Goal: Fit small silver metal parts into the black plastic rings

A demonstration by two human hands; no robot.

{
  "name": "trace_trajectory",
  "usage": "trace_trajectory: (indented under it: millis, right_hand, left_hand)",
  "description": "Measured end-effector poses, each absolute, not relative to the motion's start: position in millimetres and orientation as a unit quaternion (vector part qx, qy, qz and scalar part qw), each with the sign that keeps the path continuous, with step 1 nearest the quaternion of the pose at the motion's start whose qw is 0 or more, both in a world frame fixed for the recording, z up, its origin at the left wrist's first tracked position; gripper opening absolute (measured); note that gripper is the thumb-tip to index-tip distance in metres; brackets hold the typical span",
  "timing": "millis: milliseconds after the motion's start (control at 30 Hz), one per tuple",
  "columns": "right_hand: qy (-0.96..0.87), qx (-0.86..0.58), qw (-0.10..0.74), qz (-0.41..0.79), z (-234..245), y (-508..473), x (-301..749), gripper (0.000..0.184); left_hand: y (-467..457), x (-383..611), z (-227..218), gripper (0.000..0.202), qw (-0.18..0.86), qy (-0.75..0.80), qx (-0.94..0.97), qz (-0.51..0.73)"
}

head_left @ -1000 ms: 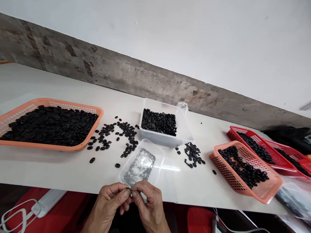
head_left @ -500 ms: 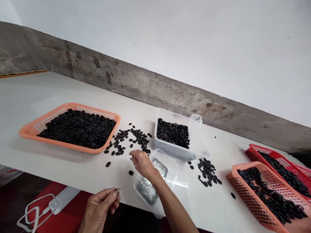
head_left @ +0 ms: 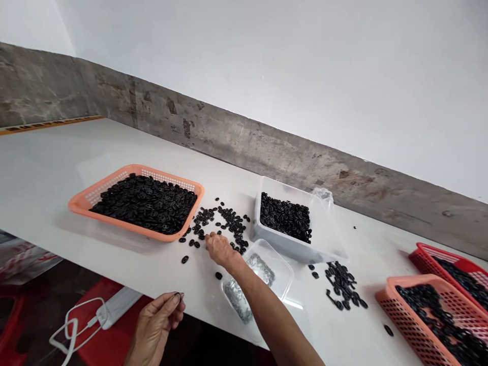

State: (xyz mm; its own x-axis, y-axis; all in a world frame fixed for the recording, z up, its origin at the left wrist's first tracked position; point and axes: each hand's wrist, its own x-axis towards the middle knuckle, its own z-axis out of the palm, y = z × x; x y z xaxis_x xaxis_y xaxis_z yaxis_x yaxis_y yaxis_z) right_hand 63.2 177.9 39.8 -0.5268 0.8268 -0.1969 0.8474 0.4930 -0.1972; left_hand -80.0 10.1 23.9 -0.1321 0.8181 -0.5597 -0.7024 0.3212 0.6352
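Observation:
My left hand [head_left: 158,323] is closed in a pinch at the table's front edge. A tiny dark piece [head_left: 179,296] shows at its fingertips, too small to name. My right hand [head_left: 221,249] reaches down to the near side of the loose black oval pieces [head_left: 233,223], its fingers curled together; what is between them is hidden. Under my right forearm lies a clear plastic tray [head_left: 284,284] with small shiny metal parts [head_left: 261,267], partly covered by the arm. A single black oval piece [head_left: 185,259] lies to the left of my right hand.
An orange basket [head_left: 76,203] of black pieces stands left. Behind the tray is a translucent bin [head_left: 282,246] with more. Joined black pieces [head_left: 341,284] lie to its right, near an orange basket [head_left: 400,315] and a red basket [head_left: 423,254]. A concrete-banded wall borders the table.
The camera view has turned left, shifting the table's contents rightward. My right hand has come down to the loose black pieces and its fingers have curled in. My left hand keeps its pinch.

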Motion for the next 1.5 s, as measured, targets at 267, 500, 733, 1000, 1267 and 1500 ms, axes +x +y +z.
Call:
trace_trajectory:
  millis: [267, 500, 733, 1000, 1267, 1500]
  right_hand:
    - [0.842, 0.469, -0.078, -0.256, 78.6, 151.7, 71.2, 0.014]
    - [0.794, 0.437, -0.219, -0.361, 115.0, 51.0, 102.8, 0.021]
    - [0.786, 0.475, -0.291, -0.268, 86.8, -10.2, 133.6, 0.018]
    - [0.71, 0.504, -0.305, -0.385, 89.1, -28.7, 157.6, 0.014]
    - [0.511, 0.378, -0.486, -0.6, 75.5, -39.1, 157.6, 0.027]
    - [0.603, 0.405, -0.481, -0.491, 90.5, -37.4, 155.7, 0.029]
  left_hand:
    - [10.0, -68.6, 41.2, 0.018, 0.678, 0.421, 0.054, 0.6]
    - [-2.4, -45.8, 62.5, 0.015, 0.709, 0.363, 0.046, 0.603]
    - [-28.0, -23.9, 68.0, 0.013, 0.782, 0.354, 0.043, 0.511]
    - [-37.4, -8.3, 74.6, 0.019, 0.787, 0.385, 0.133, 0.464]
    - [-37.4, -5.6, 85.9, 0.021, 0.758, 0.417, 0.229, 0.446]
    - [-41.1, -9.0, 82.2, 0.017, 0.741, 0.448, 0.239, 0.439]
